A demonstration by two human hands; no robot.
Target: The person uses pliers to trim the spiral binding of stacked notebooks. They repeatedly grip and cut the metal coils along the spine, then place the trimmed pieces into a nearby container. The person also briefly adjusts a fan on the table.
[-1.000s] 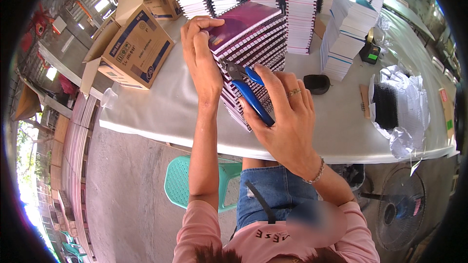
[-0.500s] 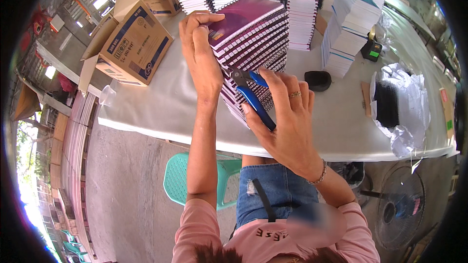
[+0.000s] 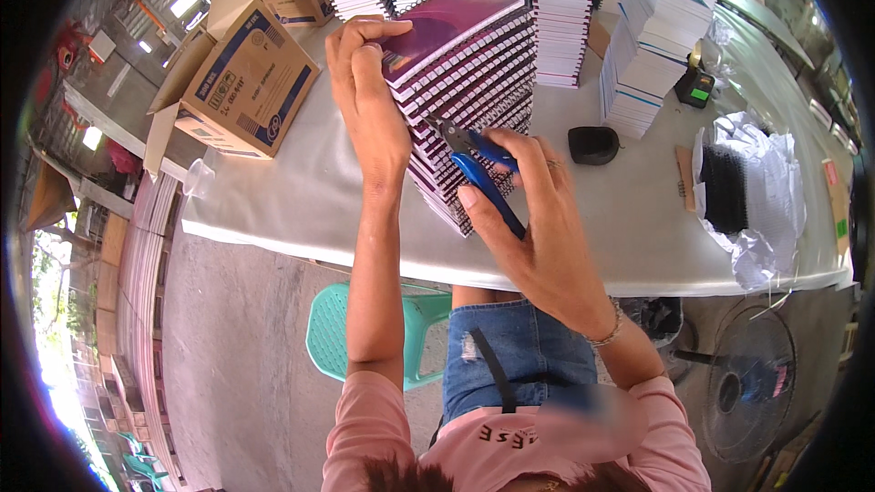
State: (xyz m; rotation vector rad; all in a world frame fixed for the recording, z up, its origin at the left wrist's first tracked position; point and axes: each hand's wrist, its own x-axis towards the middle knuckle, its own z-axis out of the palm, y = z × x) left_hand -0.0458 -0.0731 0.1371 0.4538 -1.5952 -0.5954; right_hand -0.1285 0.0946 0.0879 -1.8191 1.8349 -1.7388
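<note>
A tall stack of purple-covered spiral notebooks [image 3: 469, 96] stands on the table, coil edges facing me. My left hand [image 3: 366, 96] steadies the stack at its left side, fingers curled over the top cover's near-left corner. In my right hand [image 3: 533, 205] are blue-handled wire cutters [image 3: 481, 162], gripped between thumb and fingers. Their metal jaws touch or nearly touch the coil ends along the stack's left corner, about midway down. What lies between the jaws is too small to make out.
More spiral-bound stacks [image 3: 556, 23] line the back, with white book blocks [image 3: 638, 64] on the right. Cardboard boxes [image 3: 246, 82] stand left. A black rounded object [image 3: 592, 146], a tape measure [image 3: 695, 87] and paper-wrapped black coils [image 3: 726, 191] lie right. A green stool [image 3: 342, 333] is below.
The cutters have shifted slightly right, and their handles have turned a little. My left hand and the stack appear slightly higher and further left in the picture.
</note>
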